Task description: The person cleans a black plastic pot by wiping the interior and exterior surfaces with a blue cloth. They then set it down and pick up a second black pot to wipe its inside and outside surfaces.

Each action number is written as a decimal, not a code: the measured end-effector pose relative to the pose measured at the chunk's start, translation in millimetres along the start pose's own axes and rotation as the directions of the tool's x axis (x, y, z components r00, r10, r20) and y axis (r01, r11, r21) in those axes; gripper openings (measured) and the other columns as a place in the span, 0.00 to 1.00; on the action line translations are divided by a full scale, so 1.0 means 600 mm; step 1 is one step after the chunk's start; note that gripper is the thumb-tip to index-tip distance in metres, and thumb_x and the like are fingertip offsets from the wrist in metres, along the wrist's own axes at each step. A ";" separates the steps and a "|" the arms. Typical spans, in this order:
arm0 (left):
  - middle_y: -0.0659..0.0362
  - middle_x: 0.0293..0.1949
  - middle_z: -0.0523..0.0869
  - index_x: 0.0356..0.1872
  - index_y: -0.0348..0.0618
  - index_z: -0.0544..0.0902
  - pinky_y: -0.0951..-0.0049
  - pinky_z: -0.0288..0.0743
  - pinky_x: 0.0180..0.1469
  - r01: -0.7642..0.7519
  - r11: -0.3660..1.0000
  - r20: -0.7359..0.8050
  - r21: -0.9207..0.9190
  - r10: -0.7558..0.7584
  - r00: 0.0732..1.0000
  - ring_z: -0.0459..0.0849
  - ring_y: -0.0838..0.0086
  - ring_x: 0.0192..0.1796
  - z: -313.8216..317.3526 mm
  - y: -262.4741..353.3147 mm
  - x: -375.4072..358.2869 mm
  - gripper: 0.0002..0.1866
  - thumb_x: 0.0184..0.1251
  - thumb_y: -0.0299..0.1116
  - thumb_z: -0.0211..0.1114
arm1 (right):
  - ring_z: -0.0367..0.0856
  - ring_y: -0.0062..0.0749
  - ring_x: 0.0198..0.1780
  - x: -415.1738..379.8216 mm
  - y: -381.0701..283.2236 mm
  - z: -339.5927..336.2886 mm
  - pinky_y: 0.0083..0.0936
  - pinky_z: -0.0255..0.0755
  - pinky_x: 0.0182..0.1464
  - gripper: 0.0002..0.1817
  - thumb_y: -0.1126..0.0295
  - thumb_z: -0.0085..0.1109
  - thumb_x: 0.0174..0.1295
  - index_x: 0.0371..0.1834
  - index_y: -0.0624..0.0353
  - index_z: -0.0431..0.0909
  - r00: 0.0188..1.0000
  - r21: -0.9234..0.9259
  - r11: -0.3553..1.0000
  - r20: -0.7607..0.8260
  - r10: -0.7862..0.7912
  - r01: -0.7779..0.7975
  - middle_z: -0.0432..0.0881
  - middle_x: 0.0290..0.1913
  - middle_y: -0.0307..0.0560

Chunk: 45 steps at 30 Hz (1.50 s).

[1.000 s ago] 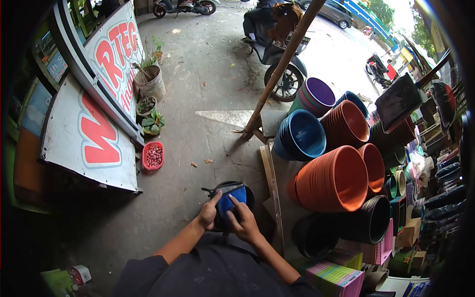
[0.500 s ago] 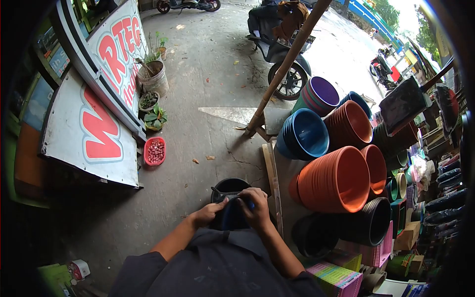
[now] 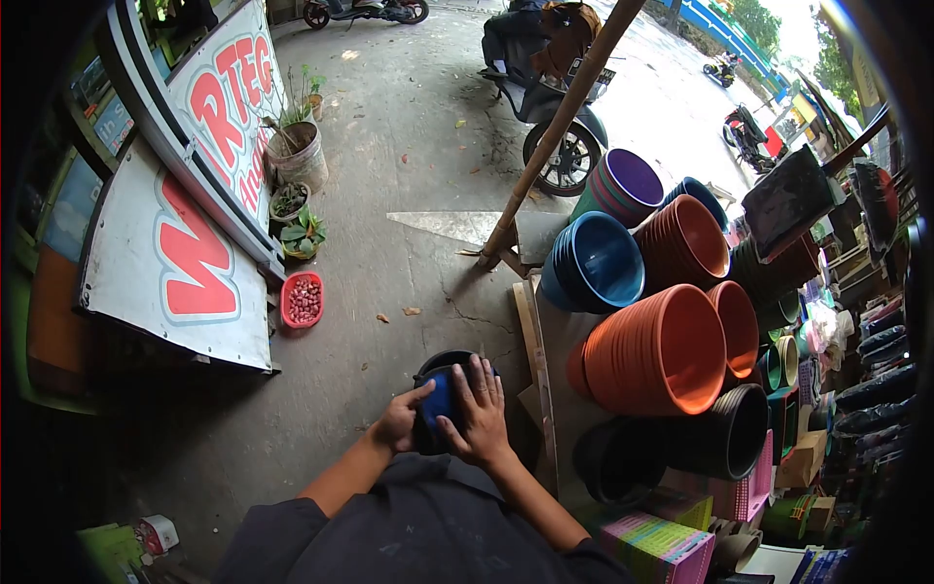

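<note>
In front of my body a dark blue item (image 3: 439,397), perhaps folded cloth, is held over a black bucket (image 3: 441,358). My left hand (image 3: 397,421) grips its left side, thumb on top and fingers curled out of sight. Lying flat on its right side is my right hand (image 3: 478,417), with the fingers stretched forward. Only the bucket's far rim shows beyond the hands. What is inside the bucket is hidden.
To the right, stacked orange pots (image 3: 647,350), blue pots (image 3: 593,263) and black pots (image 3: 720,433) stand by a wooden edge (image 3: 533,360). A bamboo pole (image 3: 555,136) leans ahead. A red tub (image 3: 303,300) sits left, beside a sign (image 3: 185,253). A scooter (image 3: 559,146) is parked ahead.
My right hand has gone from curled fingers to lying flat on the blue item. More of the item's blue surface faces up. My left hand stays at its left side.
</note>
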<state>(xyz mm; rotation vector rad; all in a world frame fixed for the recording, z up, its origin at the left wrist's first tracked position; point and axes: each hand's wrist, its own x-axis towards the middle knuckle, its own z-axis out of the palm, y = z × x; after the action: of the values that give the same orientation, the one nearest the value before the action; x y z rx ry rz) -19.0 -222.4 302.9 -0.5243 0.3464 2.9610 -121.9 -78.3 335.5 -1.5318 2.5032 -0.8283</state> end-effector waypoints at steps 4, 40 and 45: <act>0.45 0.61 0.79 0.67 0.33 0.69 0.58 0.76 0.64 0.005 0.996 -0.007 -0.090 -0.006 1.000 0.81 0.59 0.61 0.031 0.028 -0.016 0.26 0.76 0.41 0.51 | 0.51 0.64 0.78 -0.016 0.045 0.022 0.47 0.51 0.75 0.50 0.49 0.63 0.60 0.79 0.61 0.50 1.000 0.343 0.939 -0.023 0.004 0.004 0.44 0.78 0.73; 0.44 0.62 0.75 0.70 0.41 0.66 0.61 0.74 0.62 0.586 0.339 -0.640 0.736 0.630 0.440 0.81 0.55 0.59 -0.650 -0.214 0.260 0.32 0.64 0.22 0.64 | 0.68 0.57 0.69 -0.215 0.563 0.517 0.43 0.60 0.70 0.31 0.74 0.54 0.60 0.69 0.66 0.63 0.536 0.051 0.534 0.118 0.836 -0.844 0.67 0.66 0.68; 0.44 0.60 0.77 0.66 0.38 0.69 0.64 0.77 0.59 0.628 0.418 -0.741 0.656 0.515 0.432 0.83 0.59 0.57 -0.677 -0.190 0.266 0.27 0.66 0.22 0.65 | 0.69 0.59 0.65 -0.202 0.603 0.541 0.44 0.62 0.67 0.24 0.69 0.54 0.67 0.64 0.63 0.64 0.364 -0.028 0.395 0.332 0.870 -0.918 0.69 0.62 0.65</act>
<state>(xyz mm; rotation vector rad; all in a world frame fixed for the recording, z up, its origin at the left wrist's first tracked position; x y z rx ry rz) -18.7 -199.2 -147.4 -1.7792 1.8279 1.4157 -238.3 21.4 -141.5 -0.0073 2.3804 -0.4926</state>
